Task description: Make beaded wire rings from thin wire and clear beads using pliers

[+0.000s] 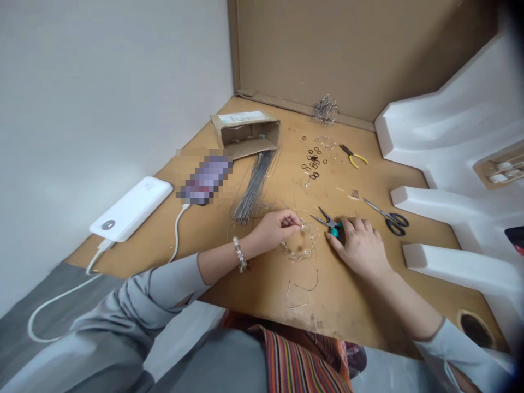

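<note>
My left hand [275, 228] pinches the top of a ring-shaped chain of clear beads on thin wire [302, 246] that lies on the brown board. My right hand [359, 244] rests just to the right of the ring, fingers curled over the teal handles of small pliers [327, 222], whose jaws point up and left. A beaded bracelet [239, 254] sits on my left wrist. Two short bent wire pieces [305, 286] lie near the front edge.
A bundle of straight wires [254, 188] lies behind my left hand, beside an open cardboard box [246, 134]. Scissors [388, 217], yellow-handled pliers [353, 157], small black rings [313, 162], a wire tangle [325, 108], a white power bank [131, 208] and white foam blocks [462, 164] surround the board.
</note>
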Tool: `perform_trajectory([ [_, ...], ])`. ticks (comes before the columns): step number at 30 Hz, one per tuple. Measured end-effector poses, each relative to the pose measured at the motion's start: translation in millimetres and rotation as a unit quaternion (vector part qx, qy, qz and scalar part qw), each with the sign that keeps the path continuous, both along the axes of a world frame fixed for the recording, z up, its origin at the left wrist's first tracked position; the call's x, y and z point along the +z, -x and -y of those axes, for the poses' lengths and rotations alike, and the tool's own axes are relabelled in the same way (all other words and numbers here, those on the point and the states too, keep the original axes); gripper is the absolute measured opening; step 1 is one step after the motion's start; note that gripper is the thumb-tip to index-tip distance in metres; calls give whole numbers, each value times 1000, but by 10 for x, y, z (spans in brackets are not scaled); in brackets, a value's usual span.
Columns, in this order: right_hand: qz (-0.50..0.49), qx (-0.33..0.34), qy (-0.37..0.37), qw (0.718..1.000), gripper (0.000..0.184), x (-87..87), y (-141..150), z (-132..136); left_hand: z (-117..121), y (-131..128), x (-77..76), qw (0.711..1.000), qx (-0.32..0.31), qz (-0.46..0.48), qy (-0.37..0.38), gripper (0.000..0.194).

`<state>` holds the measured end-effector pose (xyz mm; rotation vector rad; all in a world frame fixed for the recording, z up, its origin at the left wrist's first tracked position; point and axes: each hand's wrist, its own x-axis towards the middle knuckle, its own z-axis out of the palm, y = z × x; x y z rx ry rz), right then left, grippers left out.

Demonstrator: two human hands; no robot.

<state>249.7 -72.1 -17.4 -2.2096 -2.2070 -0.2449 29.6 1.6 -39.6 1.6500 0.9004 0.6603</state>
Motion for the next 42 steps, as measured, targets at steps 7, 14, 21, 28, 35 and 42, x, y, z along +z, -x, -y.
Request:
perform_trajectory([
  [7, -278, -4, 49, 959, 28, 230, 330, -100, -33, 10, -40, 989, -24, -61, -132, 19],
  [14, -341, 30, 46, 938, 17, 28, 519, -135, -24, 6, -7, 953, -67, -138, -261, 25],
  [21, -425, -7, 13, 905, 19, -162, 411, -134, -155, 183, 174, 969, -67, -163, -173, 39],
  [28, -455, -6, 24, 890, 21, -231, 380, -120, -215, 216, 284, 962, -114, -213, -125, 14],
  [35, -386, 54, -25, 921, 14, -180, 420, -88, -93, 134, 251, 965, -126, -195, -124, 6],
  [42, -329, 78, -40, 940, 14, -126, 461, -49, -75, 119, 225, 961, -138, -182, -158, 9],
])
